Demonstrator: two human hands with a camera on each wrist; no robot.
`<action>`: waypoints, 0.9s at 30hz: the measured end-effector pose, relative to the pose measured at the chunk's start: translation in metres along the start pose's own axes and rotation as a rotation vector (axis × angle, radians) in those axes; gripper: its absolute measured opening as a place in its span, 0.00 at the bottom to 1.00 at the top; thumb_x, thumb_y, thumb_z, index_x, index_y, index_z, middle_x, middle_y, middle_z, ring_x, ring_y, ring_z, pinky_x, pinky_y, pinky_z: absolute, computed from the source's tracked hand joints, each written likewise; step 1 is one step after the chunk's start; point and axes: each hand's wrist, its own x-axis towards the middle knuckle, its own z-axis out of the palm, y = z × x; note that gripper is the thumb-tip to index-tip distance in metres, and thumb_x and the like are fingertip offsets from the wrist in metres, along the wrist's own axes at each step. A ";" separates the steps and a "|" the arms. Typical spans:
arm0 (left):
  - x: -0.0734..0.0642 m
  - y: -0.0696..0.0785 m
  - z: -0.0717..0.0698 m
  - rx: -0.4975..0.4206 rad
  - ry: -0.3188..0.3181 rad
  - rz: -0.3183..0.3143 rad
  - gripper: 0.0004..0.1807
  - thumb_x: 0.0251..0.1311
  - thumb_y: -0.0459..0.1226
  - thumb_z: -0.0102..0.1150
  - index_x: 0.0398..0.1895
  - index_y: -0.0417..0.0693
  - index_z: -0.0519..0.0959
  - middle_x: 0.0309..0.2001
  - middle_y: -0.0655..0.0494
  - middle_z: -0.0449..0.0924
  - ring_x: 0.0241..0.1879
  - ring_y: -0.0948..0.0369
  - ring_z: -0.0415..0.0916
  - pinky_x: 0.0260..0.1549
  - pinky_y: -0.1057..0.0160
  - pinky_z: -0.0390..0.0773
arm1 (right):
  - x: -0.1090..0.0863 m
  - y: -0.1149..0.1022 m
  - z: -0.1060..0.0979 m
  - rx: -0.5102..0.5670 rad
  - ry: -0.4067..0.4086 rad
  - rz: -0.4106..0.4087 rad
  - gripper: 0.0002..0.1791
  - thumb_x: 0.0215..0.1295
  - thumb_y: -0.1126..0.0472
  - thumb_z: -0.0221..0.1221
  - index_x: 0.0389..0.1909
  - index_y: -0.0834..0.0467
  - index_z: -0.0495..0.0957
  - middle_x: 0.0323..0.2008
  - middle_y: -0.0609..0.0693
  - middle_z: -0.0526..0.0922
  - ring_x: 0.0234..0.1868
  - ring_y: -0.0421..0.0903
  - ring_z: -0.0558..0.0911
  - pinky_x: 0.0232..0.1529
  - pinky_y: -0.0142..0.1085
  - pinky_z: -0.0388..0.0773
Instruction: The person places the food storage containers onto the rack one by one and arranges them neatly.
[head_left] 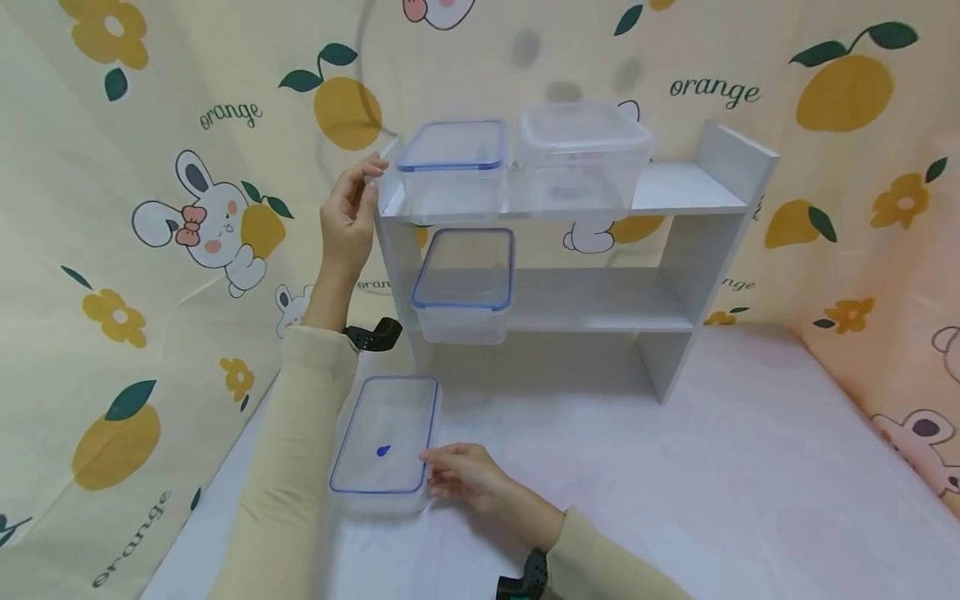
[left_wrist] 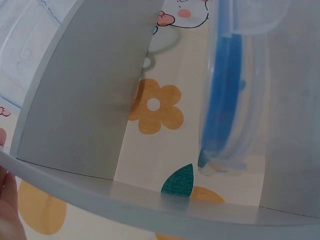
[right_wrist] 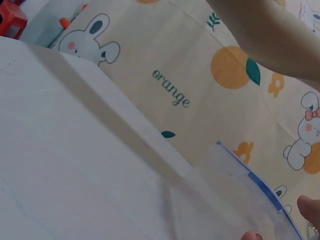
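My left hand [head_left: 348, 217] is raised to the upper left side of a white two-tier shelf rack [head_left: 693, 187], its fingers and thumb gripping the side panel's edge. In the left wrist view, part of that hand [left_wrist: 9, 212] shows beside the panel. Low on the table, my right hand [head_left: 472, 479] holds the right side of a clear food container with a blue-rimmed lid [head_left: 382, 417]. A small dark blue mark [head_left: 383, 451] shows on or in it. The right wrist view catches the same container [right_wrist: 225, 195] with fingertips [right_wrist: 309, 210] at its edge.
Above, a blue-rimmed clear container [head_left: 452, 183] and an all-clear container [head_left: 585, 158] stand on the top tier. Another blue-rimmed container [head_left: 465, 275] sits on the middle tier's left end, jutting forward. A patterned cloth [head_left: 112, 250] surrounds the white table [head_left: 675, 500].
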 end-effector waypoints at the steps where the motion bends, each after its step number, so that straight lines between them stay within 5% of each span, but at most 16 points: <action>1: -0.001 0.000 0.000 0.003 0.003 -0.001 0.12 0.69 0.28 0.43 0.48 0.28 0.73 0.59 0.39 0.76 0.69 0.58 0.68 0.71 0.65 0.66 | 0.000 0.001 0.001 0.000 0.004 0.004 0.11 0.61 0.59 0.63 0.38 0.63 0.77 0.21 0.44 0.78 0.24 0.36 0.80 0.27 0.24 0.82; 10: -0.001 -0.002 0.000 -0.012 0.015 -0.013 0.12 0.69 0.27 0.41 0.48 0.28 0.72 0.58 0.38 0.75 0.70 0.55 0.66 0.73 0.63 0.65 | 0.005 0.001 0.008 0.006 0.029 0.031 0.07 0.59 0.63 0.64 0.25 0.56 0.75 0.17 0.44 0.77 0.18 0.35 0.78 0.23 0.22 0.80; 27: -0.001 -0.002 -0.001 -0.022 0.008 -0.005 0.11 0.69 0.28 0.43 0.48 0.29 0.72 0.57 0.40 0.76 0.70 0.57 0.67 0.72 0.64 0.66 | 0.008 0.003 0.008 0.069 0.012 0.051 0.04 0.59 0.65 0.63 0.30 0.61 0.77 0.19 0.45 0.76 0.20 0.36 0.77 0.25 0.22 0.80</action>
